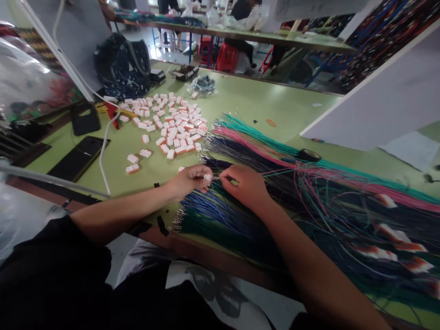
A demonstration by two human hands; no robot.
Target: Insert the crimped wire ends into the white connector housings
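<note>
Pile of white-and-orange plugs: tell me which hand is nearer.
Left. The left hand is just on the near side of the pile; the right hand is farther off to the right, over the wires.

the one camera sits on the person's head and looks forward and down over the green table [250, 101].

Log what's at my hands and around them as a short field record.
left hand: left hand holds a white connector
right hand: right hand appears to pinch a thin wire beside it
loose parts: white-and-orange connectors, heaped beyond the left hand
wires: teal, pink, blue and green bundles
behind: dark bag
unclear: whether the wire is seated
</note>
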